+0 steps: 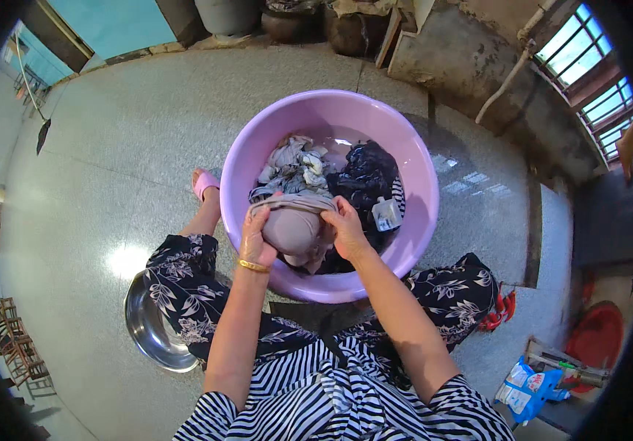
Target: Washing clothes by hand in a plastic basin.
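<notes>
Both my hands hold a wet grey-brown bra with a smooth rounded cup, over the near part of a large pink-purple tub. My left hand, a gold bangle at its wrist, grips the left end of its band. At the other end, my right hand pinches the edge between thumb and fingers. Grey and white wet clothes lie in the tub beyond my hands, and dark clothes lie to their right. A small whitish block-shaped thing rests on the dark clothes; its kind is unclear.
A steel basin stands on the floor by my left leg. At the lower right are a blue-and-white package and a red basin. Pots line the far wall, and small chairs stand at the left.
</notes>
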### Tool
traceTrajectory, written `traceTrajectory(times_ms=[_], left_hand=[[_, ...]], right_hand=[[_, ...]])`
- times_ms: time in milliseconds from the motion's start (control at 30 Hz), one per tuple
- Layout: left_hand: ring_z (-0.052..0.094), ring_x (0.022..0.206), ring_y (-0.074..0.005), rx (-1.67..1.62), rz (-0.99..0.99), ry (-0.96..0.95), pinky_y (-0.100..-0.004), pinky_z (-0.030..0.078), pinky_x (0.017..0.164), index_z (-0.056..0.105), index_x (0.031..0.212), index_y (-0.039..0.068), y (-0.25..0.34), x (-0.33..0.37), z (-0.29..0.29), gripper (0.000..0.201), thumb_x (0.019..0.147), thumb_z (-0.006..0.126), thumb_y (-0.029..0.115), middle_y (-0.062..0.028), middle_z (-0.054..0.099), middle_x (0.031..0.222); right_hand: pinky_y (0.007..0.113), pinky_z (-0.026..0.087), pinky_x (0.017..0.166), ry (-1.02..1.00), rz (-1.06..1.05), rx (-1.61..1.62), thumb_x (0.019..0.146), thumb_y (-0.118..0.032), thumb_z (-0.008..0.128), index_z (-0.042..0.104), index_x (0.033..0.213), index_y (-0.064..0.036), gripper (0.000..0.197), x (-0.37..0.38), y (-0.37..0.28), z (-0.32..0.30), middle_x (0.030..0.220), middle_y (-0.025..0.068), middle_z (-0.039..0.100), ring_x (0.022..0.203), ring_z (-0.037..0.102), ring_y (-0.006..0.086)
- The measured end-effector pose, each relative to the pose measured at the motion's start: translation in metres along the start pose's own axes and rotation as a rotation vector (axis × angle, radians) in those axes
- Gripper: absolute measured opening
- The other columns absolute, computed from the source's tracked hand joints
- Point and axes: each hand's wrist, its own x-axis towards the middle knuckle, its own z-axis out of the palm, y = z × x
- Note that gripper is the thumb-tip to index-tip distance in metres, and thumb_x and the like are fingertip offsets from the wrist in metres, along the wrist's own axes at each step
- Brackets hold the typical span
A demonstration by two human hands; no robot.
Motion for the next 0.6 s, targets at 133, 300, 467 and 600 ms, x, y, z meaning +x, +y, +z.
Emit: traceTrajectory(times_ms=[133, 300, 467, 600], left_hand=[[0.055, 0.088, -0.0192, 0.070, -0.085, 0.081, -0.0358, 0.046, 0.079, 0.052, 0.092, 0.006, -0.020, 0.008, -0.035, 0.014, 0.081, 0.055, 0.015, -0.0069, 0.058, 0.092], [0.044, 0.047, -0.0140, -0.303, -0.462, -0.044, -0.0299, 0.039, 0.045, 0.049, 0.068, 0.012, -0.014, 0.012, -0.028, 0.042, 0.085, 0.041, 0.049, 0.0001, 0.042, 0.053], [0.054, 0.065, -0.0155, -0.075, -0.303, 0.205, -0.0304, 0.046, 0.065, 0.050, 0.071, 0.012, -0.039, -0.001, 0.004, 0.026, 0.089, 0.041, 0.028, -0.0023, 0.052, 0.068], [0.055, 0.068, -0.0171, 0.058, -0.345, 0.259, -0.0305, 0.047, 0.070, 0.051, 0.076, 0.011, -0.041, -0.002, 0.021, 0.020, 0.087, 0.043, 0.026, -0.0028, 0.053, 0.069]], right_hand=[[0.021, 0.037, 0.060, 0.060, -0.091, -0.334, 0.070, -0.001, 0.053, 0.054, 0.082, -0.0055, 0.013, 0.001, 0.010, 0.020, 0.077, -0.0010, 0.050, 0.066, 0.044, 0.0070], [0.033, 0.043, 0.054, -0.434, -0.734, -0.960, 0.069, -0.013, 0.055, 0.054, 0.069, -0.0041, 0.009, -0.051, 0.002, 0.089, 0.070, 0.0117, 0.054, 0.059, 0.053, 0.0285], [0.038, 0.045, 0.050, -0.174, -0.765, -1.424, 0.069, -0.022, 0.056, 0.056, 0.063, -0.0079, 0.016, 0.005, 0.035, 0.042, 0.061, 0.0130, 0.055, 0.056, 0.057, 0.0290], [0.039, 0.045, 0.051, 0.064, -0.642, -1.522, 0.073, -0.020, 0.053, 0.057, 0.067, -0.0083, 0.014, 0.019, 0.023, 0.031, 0.065, 0.0111, 0.056, 0.059, 0.057, 0.0304]])
